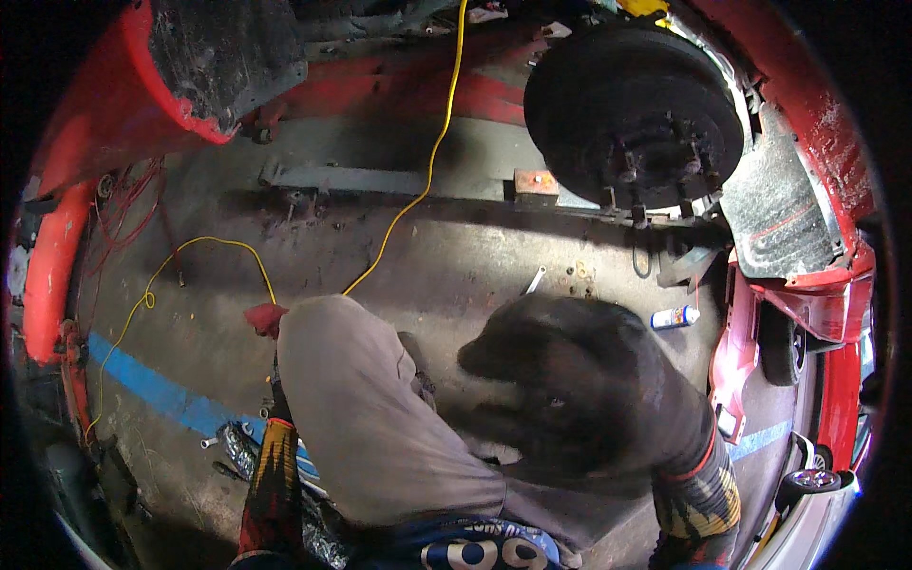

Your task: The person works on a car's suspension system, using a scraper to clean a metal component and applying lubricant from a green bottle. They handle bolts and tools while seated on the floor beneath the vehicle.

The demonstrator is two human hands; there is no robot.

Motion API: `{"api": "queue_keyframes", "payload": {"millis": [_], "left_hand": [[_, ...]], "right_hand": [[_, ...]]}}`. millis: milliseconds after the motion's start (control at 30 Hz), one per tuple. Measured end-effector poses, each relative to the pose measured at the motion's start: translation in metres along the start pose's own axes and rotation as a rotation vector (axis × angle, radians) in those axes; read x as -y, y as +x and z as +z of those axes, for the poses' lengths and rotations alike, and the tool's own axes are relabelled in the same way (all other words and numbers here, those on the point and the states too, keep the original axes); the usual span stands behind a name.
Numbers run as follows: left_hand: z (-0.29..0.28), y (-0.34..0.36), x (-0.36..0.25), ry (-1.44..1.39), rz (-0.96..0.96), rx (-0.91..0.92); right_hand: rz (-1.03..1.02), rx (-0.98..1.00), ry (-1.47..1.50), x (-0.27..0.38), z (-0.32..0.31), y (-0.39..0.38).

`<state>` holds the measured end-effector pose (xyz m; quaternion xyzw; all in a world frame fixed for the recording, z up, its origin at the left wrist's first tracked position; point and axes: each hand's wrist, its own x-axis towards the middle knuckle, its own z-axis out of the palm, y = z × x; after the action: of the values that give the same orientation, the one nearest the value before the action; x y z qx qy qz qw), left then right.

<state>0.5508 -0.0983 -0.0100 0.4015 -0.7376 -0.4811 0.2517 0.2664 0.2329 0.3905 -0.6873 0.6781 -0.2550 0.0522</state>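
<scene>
My right hand (579,389), in a black glove, is raised close in front of me, right of my grey-trousered left knee (366,408). Motion smears its fingers, so I cannot make out whether it holds anything. My left hand (277,394) is beside the outer side of that knee, mostly hidden and dark. Just above it, a small red cloth-like thing (264,318) shows by the knee; whether the hand touches it is unclear. A wrench (537,279) lies on the floor beyond my right hand. To the right lies a white and blue can (674,317).
A dark round brake drum or disc (617,104) with studs hangs at far right, beside red bodywork (831,142). A yellow cord (439,142) crosses the floor. A red block (537,185) sits by a metal beam (351,179). Red body panels (104,114) stand at left.
</scene>
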Motion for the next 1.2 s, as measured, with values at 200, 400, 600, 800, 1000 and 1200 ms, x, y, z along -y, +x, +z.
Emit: {"api": "queue_keyframes", "payload": {"millis": [200, 400, 600, 800, 1000, 1200], "left_hand": [[-0.008, -0.009, -0.020, -0.130, -0.046, 0.053], [-0.003, 0.001, -0.045, 0.056, 0.135, 0.036], [-0.008, 0.039, -0.120, 0.200, 0.212, -0.107], [0.003, 0.068, -0.199, 0.296, 0.406, -0.227], [0.022, 0.057, -0.216, 0.314, 0.400, -0.076], [0.001, 0.038, -0.174, 0.358, 0.283, -0.160]], "right_hand": [[-0.015, -0.132, -0.495, -0.029, 0.010, -0.030], [0.021, -0.083, -0.655, -0.066, 0.025, -0.043], [0.079, -0.014, -0.645, -0.094, 0.036, -0.056], [0.018, 0.304, -0.448, -0.118, 0.115, -0.083], [0.047, 0.517, -0.005, -0.093, 0.207, -0.102], [-0.033, 0.356, -0.120, -0.048, 0.125, -0.078]]}}
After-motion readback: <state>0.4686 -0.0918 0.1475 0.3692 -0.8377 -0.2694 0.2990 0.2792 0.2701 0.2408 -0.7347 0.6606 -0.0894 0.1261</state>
